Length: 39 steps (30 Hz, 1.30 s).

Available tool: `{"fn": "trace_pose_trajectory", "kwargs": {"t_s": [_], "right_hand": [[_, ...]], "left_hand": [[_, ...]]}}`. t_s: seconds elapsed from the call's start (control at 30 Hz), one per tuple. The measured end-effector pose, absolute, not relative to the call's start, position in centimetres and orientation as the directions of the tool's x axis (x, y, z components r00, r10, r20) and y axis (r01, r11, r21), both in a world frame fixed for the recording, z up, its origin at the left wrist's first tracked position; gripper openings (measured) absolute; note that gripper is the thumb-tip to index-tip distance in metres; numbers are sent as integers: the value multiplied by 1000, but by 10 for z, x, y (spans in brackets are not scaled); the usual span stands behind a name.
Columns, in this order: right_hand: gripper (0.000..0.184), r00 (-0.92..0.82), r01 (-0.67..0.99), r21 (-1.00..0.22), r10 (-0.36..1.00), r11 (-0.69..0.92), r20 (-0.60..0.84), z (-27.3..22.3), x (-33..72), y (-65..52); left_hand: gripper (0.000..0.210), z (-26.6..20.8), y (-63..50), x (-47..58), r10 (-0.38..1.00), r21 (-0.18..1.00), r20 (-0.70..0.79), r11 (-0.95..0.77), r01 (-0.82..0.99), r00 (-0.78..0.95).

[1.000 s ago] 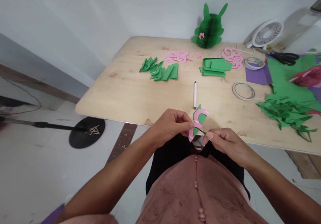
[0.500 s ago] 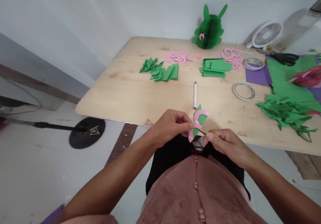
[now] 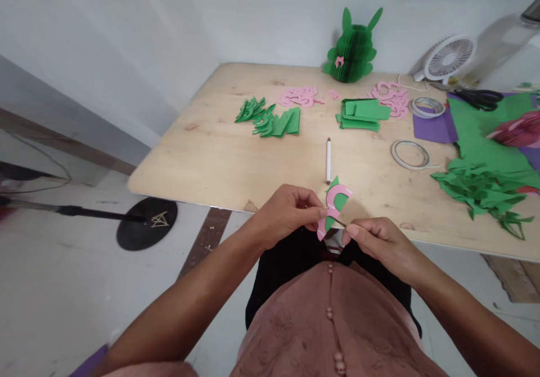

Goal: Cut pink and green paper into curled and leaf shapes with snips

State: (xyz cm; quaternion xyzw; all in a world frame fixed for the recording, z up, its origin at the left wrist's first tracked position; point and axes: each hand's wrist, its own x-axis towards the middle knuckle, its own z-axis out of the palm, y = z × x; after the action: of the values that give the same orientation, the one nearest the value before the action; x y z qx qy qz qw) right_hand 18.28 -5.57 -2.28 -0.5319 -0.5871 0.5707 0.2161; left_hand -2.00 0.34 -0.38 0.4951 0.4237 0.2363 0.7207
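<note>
My left hand (image 3: pixel 295 211) pinches a pink and green paper cutout (image 3: pixel 333 200) at the table's front edge. The pink layer is curved, with small white strips on it, and green paper shows behind. My right hand (image 3: pixel 377 239) is closed round a thin dark tool (image 3: pixel 338 221), whose tip meets the cutout at its middle; the fingers hide the rest of it. Just beyond the cutout, a white pen (image 3: pixel 328 160) lies on the table.
Green cut pieces (image 3: pixel 270 121), pink cutouts (image 3: pixel 298 95) and folded green strips (image 3: pixel 360 113) lie farther back. Tape rolls (image 3: pixel 410 155), scissors (image 3: pixel 478 98) and green scraps (image 3: pixel 472 183) are at right. A green honeycomb paper rabbit (image 3: pixel 352 53) and a white fan (image 3: pixel 449 59) stand by the wall.
</note>
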Motion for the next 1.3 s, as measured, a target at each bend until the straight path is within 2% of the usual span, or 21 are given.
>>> {"fn": "trace_pose_trajectory", "kwargs": {"t_s": [0.6,1.1,1.3], "right_hand": [[46,-348,369,-896,857,-247,-380,-21,182,-55],[46,-398,192,-910,819,-367,-414,-29,183,-58],[46,-410,181,-914,817,-364,-406,-30,183,-58]], "left_hand": [[10,-2,6,-21,735,914,-372,396,87,567],[11,1,7,-22,708,915,-366,392,95,604],[11,5,7,-23,698,907,-381,408,100,607]]}}
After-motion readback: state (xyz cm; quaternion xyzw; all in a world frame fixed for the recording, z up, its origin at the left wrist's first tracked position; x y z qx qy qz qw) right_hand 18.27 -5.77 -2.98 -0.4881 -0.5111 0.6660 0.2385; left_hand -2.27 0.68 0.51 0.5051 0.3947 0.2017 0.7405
